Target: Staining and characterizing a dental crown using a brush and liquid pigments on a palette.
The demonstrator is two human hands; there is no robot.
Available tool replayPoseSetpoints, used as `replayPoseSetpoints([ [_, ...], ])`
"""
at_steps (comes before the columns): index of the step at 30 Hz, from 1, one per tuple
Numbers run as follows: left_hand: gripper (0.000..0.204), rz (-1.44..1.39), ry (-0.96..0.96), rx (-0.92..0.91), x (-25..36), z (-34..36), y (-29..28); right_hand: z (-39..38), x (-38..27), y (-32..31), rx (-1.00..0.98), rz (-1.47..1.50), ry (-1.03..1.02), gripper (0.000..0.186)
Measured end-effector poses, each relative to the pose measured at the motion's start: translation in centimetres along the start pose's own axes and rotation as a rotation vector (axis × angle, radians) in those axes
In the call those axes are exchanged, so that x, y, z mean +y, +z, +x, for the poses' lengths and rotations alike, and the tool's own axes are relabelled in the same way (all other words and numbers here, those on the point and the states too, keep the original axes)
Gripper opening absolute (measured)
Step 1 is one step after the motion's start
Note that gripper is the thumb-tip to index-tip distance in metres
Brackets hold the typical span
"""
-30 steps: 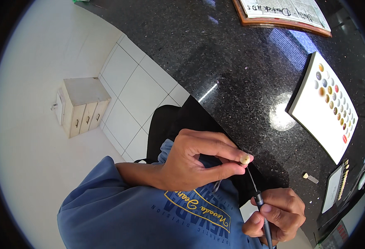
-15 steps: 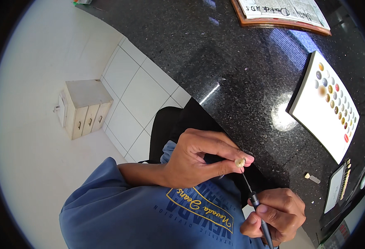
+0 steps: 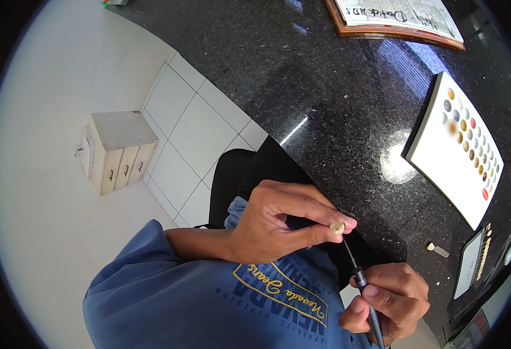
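In my left hand (image 3: 278, 218), thumb and fingertips pinch a small cream-coloured dental crown (image 3: 337, 228). My right hand (image 3: 392, 299) is closed around the dark handle of a fine brush (image 3: 374, 321). Its thin shaft slants up toward the crown, and the tip ends right by the crown's lower right edge. I cannot tell whether the tip touches it. Both hands are in front of my blue shirt, at the edge of the black speckled countertop (image 3: 302, 75).
On the counter at right lies a white palette (image 3: 435, 151) with rows of coloured dots. Below it are a loose tooth-shaped tab (image 3: 438, 250) and a shade guide (image 3: 470, 264). A brown-edged board with papers (image 3: 398, 17) lies at the back. A drawer cabinet (image 3: 124, 151) stands on the tiled floor.
The brush tip has shifted slightly right along the crown's edge, and my right hand has moved a little right with it. My left hand and the crown are almost still.
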State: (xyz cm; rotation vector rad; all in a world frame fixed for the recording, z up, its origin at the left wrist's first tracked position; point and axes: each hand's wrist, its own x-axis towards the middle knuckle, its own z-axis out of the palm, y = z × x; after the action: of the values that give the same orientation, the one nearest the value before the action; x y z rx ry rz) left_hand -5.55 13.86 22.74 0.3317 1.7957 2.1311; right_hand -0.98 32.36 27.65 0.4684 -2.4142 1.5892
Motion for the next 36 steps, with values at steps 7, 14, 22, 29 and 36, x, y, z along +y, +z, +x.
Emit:
replayPoseSetpoints([
  [7, 0.016, 0.052, 0.041, -0.01, 0.1, 0.1, -0.1, -0.4, 0.4, -0.1, -0.011, 0.051, -0.033, 0.018],
  [14, 0.024, 0.308, 0.246, 0.03, 0.0, 0.4, -0.3, 0.3, 0.9, -1.6, 0.025, 0.188, -0.142, 0.017],
  [22, 0.034, 0.52, 0.444, 0.092, -0.2, 0.4, -0.3, -0.8, 0.0, -1.1, 0.034, 0.121, 0.066, 0.02],
  [29, 0.036, 0.547, 0.444, 0.107, -0.2, 0.3, -0.1, -0.6, 0.1, -1.6, -0.077, 0.071, 0.05, 0.021],
  [36, 0.036, 0.557, 0.445, 0.099, 0.0, 0.4, -0.2, -0.7, 0.2, -1.2, -0.046, 0.046, 0.024, 0.019],
])
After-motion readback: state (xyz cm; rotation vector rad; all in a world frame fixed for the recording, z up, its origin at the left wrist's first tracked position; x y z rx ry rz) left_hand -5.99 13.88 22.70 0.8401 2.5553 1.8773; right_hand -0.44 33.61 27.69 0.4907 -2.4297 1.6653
